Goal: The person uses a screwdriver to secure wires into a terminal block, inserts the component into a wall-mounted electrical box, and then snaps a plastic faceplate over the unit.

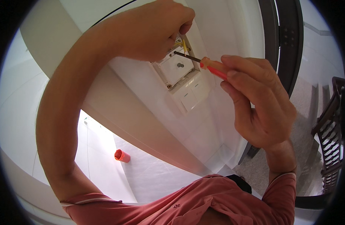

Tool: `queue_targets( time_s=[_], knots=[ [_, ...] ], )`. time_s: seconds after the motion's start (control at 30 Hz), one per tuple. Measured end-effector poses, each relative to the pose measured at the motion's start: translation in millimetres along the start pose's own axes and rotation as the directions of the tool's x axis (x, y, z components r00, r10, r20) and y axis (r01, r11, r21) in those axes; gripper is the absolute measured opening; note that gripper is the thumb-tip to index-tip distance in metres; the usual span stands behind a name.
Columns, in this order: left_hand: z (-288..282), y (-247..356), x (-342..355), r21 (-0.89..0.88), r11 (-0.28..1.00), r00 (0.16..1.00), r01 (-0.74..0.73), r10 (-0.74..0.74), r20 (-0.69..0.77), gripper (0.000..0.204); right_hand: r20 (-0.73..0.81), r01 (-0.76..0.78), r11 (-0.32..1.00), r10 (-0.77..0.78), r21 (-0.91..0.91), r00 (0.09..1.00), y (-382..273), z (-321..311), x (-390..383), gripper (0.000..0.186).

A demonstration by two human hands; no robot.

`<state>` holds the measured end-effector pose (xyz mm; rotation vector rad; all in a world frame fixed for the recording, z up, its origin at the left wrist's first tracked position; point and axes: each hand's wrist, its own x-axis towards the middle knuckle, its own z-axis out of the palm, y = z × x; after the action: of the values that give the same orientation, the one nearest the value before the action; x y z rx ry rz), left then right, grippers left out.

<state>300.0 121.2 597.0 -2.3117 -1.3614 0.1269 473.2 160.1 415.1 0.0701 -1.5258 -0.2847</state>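
Note:
A screwdriver (214, 68) with a clear orange-red handle is gripped by the fingers of my right hand (260, 99). Its dark shaft points left, and the tip reaches the upper edge of a white wall switch unit (172, 75). The unit's cover is off; a small grey knob or post (180, 65) sticks out of it. Yellow wires (185, 48) come out above it, beside the shaft. Over the unit's top, my left hand (161, 28) is closed with fingers curled by the wires. Whatever it pinches is hidden behind the hand.
Just below sits a white double switch plate (195, 94) on the same wall. A red cylindrical container (122, 156) is at the lower left. To the right stand a dark door frame (292, 41) and a dark stair railing (331, 131).

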Motion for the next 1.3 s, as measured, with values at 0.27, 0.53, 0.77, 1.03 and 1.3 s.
queue_targets(
  time_s=[0.27,0.53,0.77,1.03,1.3],
  knots=[
    [-1,-1,11,-0.066,0.99,0.988,0.127,-0.12,0.1,0.015,0.034,-0.006,1.0,0.006,-0.005,0.999,-2,-2,4,0.023],
    [1,5,6,-0.003,0.991,0.989,0.132,-0.132,0.061,0.013,0.141,0.073,0.995,-0.064,-0.065,0.988,-9,-7,9,0.016],
    [4,1,7,-0.01,0.991,0.99,0.134,-0.133,0.042,0.011,0.181,0.219,0.937,-0.174,-0.273,0.968,3,-10,6,0.031],
    [8,-5,2,-0.083,0.996,1.0,0.028,-0.029,-0.009,0.015,0.193,0.025,0.95,0.037,-0.31,0.981,3,2,13,0.036],
    [-7,22,0,0.023,0.999,0.999,0.043,-0.043,-0.003,0.012,0.315,0.054,0.985,0.0,-0.162,0.949,-2,2,8,0.034]
  ],
)
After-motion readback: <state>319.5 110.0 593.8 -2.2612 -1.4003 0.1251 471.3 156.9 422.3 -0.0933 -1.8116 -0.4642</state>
